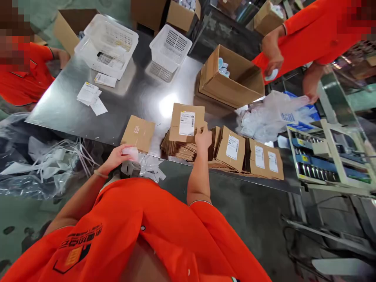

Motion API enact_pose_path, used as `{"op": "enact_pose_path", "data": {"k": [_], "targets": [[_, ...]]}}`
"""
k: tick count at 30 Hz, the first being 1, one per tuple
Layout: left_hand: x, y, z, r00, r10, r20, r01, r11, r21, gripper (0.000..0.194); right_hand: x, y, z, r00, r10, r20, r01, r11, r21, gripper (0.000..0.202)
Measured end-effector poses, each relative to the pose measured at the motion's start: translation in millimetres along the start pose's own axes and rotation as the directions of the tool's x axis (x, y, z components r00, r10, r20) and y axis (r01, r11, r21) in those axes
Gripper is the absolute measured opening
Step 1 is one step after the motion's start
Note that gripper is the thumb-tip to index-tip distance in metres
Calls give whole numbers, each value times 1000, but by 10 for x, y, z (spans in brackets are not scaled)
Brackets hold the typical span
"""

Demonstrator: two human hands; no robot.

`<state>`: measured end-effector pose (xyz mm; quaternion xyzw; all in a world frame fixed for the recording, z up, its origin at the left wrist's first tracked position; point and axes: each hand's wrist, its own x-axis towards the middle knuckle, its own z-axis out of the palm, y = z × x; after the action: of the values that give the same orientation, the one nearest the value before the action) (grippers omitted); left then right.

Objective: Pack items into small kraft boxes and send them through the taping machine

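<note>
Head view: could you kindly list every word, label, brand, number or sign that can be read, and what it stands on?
No text can be quoted reliably.
Orange shirt: characters and emblem, too distorted.
Labels on the stacked cardboard: print too small.
Left cardboard piece: pinkish marks, too blurred.
Loose white papers: print too small.

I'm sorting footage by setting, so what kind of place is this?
Probably a packing area in a workshop or factory: labelled flat cardboard pieces line a metal table, with an open carton and white plastic baskets beyond.
</note>
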<state>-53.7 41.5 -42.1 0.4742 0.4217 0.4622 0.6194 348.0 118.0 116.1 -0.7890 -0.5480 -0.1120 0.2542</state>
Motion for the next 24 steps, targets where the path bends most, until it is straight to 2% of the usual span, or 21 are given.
{"op": "enact_pose_path", "data": {"k": [1,2,3,4,5,6,7,8,9,10,12,14,16,19,22,24], "targets": [[-60,22,7,1000,4,-2,-4,1000,-23,68,-67,-45,-25,999,22,-23,-22,1000,10,54],[-113,41,15,1000,14,-19,-15,999,-38,71,-207,-163,12,1000,19,11,-20,998,61,52],[-158,53,19,998,27,-52,-30,998,-51,73,-411,-337,105,995,-26,94,12,989,146,47],[-191,57,14,995,40,-93,-47,997,-65,74,-664,-548,241,955,-167,245,90,951,297,39],[-211,52,-6,989,51,-141,-64,994,-84,77,-945,-771,404,827,-352,439,114,869,481,30],[-218,38,-45,978,59,-198,-82,991,-110,80,-1231,-988,576,629,-522,576,66,774,630,23],[-214,13,-105,963,59,-264,-99,985,-142,84,-1499,-1182,742,453,-624,636,-23,705,709,19],[-202,-21,-182,940,48,-338,-114,977,-178,86,-1732,-1344,888,355,-654,667,-107,681,725,19],[-188,-62,-270,908,24,-418,-124,969,-214,86,-1920,-1471,1007,307,-659,686,-183,667,723,22],[-178,-108,-359,871,-17,-491,-121,961,-248,84,-2056,-1567,1096,314,-642,699,-245,657,713,24],[-188,-203,-499,814,-126,-567,-82,941,-327,76,-2186,-1695,1196,411,-579,704,-335,622,708,20],[-253,-280,-539,814,-226,-535,-21,909,-416,75,-2188,-1791,1226,508,-519,687,-389,573,721,19],[-358,-321,-477,855,-243,-457,19,897,-441,87,-2144,-1883,1226,556,-488,673,-402,551,731,21],[-500,-323,-327,915,-134,-381,13,953,-303,98,-2096,-1985,1214,554,-494,671,-387,561,732,14],[-515,-305,-256,935,-76,-345,13,983,-183,80,-2081,-1994,1214,517,-494,699,-385,596,705,11],[-439,-306,-244,933,-91,-348,38,987,-157,74,-2084,-1941,1222,533,-471,703,-370,617,694,10]]}}
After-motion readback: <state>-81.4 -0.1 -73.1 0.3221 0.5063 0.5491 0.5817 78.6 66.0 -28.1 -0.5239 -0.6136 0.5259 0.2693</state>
